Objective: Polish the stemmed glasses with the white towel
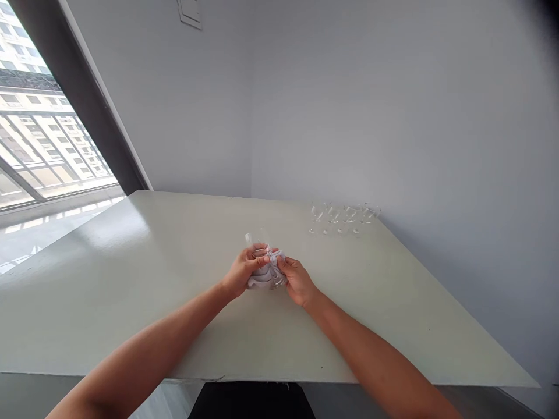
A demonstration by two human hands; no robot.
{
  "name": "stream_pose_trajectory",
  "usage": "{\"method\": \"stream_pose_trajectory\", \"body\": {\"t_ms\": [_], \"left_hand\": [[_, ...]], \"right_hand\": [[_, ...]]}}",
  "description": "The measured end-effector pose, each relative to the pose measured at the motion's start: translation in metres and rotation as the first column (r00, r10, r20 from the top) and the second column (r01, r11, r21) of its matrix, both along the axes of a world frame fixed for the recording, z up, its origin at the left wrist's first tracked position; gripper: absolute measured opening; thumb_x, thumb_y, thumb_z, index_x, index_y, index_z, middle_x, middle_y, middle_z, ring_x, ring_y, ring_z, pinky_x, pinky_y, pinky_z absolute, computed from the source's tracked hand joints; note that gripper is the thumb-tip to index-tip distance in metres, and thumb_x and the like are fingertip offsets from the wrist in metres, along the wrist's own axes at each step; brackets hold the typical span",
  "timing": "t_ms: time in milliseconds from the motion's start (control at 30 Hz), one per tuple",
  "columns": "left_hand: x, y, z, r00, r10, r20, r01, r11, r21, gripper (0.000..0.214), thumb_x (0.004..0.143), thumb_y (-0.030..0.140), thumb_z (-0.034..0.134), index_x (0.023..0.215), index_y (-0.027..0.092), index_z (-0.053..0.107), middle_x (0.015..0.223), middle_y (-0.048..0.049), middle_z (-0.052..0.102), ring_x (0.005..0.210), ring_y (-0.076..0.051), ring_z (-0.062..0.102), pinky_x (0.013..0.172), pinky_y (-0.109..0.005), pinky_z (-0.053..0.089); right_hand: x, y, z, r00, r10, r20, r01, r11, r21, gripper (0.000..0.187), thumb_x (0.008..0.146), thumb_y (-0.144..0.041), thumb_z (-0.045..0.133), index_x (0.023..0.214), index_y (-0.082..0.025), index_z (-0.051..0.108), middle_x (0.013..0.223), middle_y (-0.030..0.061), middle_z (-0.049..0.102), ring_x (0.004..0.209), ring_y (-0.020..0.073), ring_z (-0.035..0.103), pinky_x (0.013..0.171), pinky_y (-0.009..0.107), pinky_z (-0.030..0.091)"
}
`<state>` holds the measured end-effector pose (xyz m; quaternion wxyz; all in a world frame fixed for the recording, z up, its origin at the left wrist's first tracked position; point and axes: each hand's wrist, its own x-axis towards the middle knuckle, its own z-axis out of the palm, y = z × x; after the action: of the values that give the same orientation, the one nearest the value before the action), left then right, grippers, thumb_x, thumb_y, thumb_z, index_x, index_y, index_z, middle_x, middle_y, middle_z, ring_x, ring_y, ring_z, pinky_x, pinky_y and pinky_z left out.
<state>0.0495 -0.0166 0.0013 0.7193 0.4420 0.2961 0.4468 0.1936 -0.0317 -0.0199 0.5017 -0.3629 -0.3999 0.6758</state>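
Over the middle of the pale table (131, 279), both hands meet around a small clear stemmed glass (257, 241) and a white cloth (264, 279). My left hand (242, 270) is closed round the glass, fingers wrapped over its bowl. My right hand (297, 279) is closed on the cloth and presses it against the glass. The lower part of the glass is hidden by the cloth and fingers.
Several small clear stemmed glasses (343, 216) stand in a row at the table's far right, next to the grey wall. A large window (39, 134) with a dark frame is at the left. The table's near edge runs just below my forearms.
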Motion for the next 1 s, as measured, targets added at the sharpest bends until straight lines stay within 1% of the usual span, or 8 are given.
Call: {"method": "stream_pose_trajectory", "body": {"t_ms": [167, 300, 467, 533, 633, 733, 867, 1000], "left_hand": [[-0.007, 0.009, 0.001, 0.979, 0.174, -0.102, -0.161, 0.979, 0.123, 0.039, 0.066, 0.031, 0.07, 0.098, 0.015, 0.054, 0.101, -0.0104, 0.065, 0.086, -0.017, 0.059, 0.076, -0.029, 0.042], [-0.018, 0.021, -0.002, 0.944, 0.304, -0.131, -0.299, 0.952, 0.058, 0.042, 0.066, 0.034, 0.07, 0.101, 0.017, 0.053, 0.093, -0.0078, 0.066, 0.072, -0.011, 0.057, 0.067, -0.026, 0.043], [-0.019, 0.02, -0.004, 0.975, 0.167, -0.148, -0.18, 0.98, -0.081, 0.035, 0.068, 0.042, 0.066, 0.087, 0.014, 0.059, 0.069, -0.0021, 0.06, 0.058, -0.011, 0.053, 0.053, -0.023, 0.041], [-0.016, 0.015, -0.002, 0.989, 0.041, -0.139, -0.055, 0.994, -0.099, 0.034, 0.069, 0.044, 0.064, 0.083, 0.013, 0.06, 0.065, -0.0015, 0.057, 0.056, -0.011, 0.052, 0.05, -0.022, 0.039], [-0.011, 0.008, 0.002, 0.996, -0.063, -0.058, 0.057, 0.994, -0.089, 0.031, 0.071, 0.042, 0.063, 0.081, 0.013, 0.061, 0.065, -0.0015, 0.056, 0.057, -0.011, 0.052, 0.049, -0.022, 0.038], [-0.008, 0.005, 0.004, 0.998, -0.029, 0.054, 0.033, 0.996, -0.08, 0.026, 0.074, 0.038, 0.061, 0.082, 0.013, 0.06, 0.07, -0.0019, 0.056, 0.062, -0.011, 0.054, 0.051, -0.021, 0.042], [-0.006, 0.007, 0.004, 0.973, 0.063, 0.22, -0.038, 0.992, -0.118, 0.016, 0.075, 0.03, 0.062, 0.08, 0.015, 0.056, 0.071, 0.001, 0.055, 0.063, -0.007, 0.054, 0.058, -0.017, 0.046], [-0.005, 0.006, 0.006, 0.96, 0.11, 0.257, -0.095, 0.993, -0.068, 0.022, 0.073, 0.024, 0.065, 0.087, 0.018, 0.05, 0.079, 0.0012, 0.058, 0.065, -0.005, 0.056, 0.06, -0.015, 0.047]], "right_hand": [[0.021, 0.014, -0.001, 0.97, -0.208, 0.127, 0.213, 0.977, -0.024, 0.038, 0.063, -0.053, 0.066, 0.071, -0.016, 0.061, 0.065, 0.0003, 0.058, 0.06, 0.013, 0.05, 0.058, 0.027, 0.04], [0.035, 0.011, 0.012, 0.847, -0.335, 0.412, 0.171, 0.907, 0.385, 0.034, 0.079, -0.049, 0.052, 0.084, -0.018, 0.063, 0.079, 0.0038, 0.061, 0.074, 0.017, 0.053, 0.066, 0.03, 0.042], [0.021, -0.011, 0.019, 0.518, -0.492, 0.7, -0.515, 0.474, 0.714, 0.028, 0.084, -0.024, 0.049, 0.109, -0.03, 0.06, 0.113, 0.0044, 0.055, 0.094, 0.0196, 0.05, 0.084, 0.036, 0.036], [0.014, -0.016, 0.016, 0.463, -0.544, 0.699, -0.586, 0.404, 0.703, 0.031, 0.085, -0.017, 0.044, 0.108, -0.031, 0.06, 0.104, 0.0046, 0.055, 0.083, 0.0168, 0.05, 0.077, 0.034, 0.038], [0.01, -0.018, 0.015, 0.54, -0.489, 0.685, -0.515, 0.452, 0.728, 0.027, 0.085, -0.017, 0.043, 0.1, -0.028, 0.063, 0.09, 0.0037, 0.052, 0.07, 0.013, 0.046, 0.066, 0.028, 0.04], [0.012, -0.017, 0.019, 0.751, -0.293, 0.591, -0.313, 0.631, 0.71, 0.015, 0.083, -0.025, 0.052, 0.092, -0.027, 0.064, 0.087, 0.0027, 0.049, 0.072, 0.0128, 0.047, 0.064, 0.027, 0.043], [0.013, -0.01, 0.017, 0.968, -0.021, 0.251, -0.097, 0.889, 0.448, 0.015, 0.076, -0.033, 0.062, 0.089, -0.026, 0.063, 0.087, 0.0026, 0.054, 0.078, 0.0154, 0.051, 0.066, 0.029, 0.045], [0.008, 0.0, 0.003, 0.989, 0.042, -0.141, -0.023, 0.991, 0.135, 0.024, 0.072, -0.034, 0.067, 0.093, -0.025, 0.062, 0.086, 0.0013, 0.062, 0.079, 0.0159, 0.056, 0.07, 0.03, 0.047]]}}
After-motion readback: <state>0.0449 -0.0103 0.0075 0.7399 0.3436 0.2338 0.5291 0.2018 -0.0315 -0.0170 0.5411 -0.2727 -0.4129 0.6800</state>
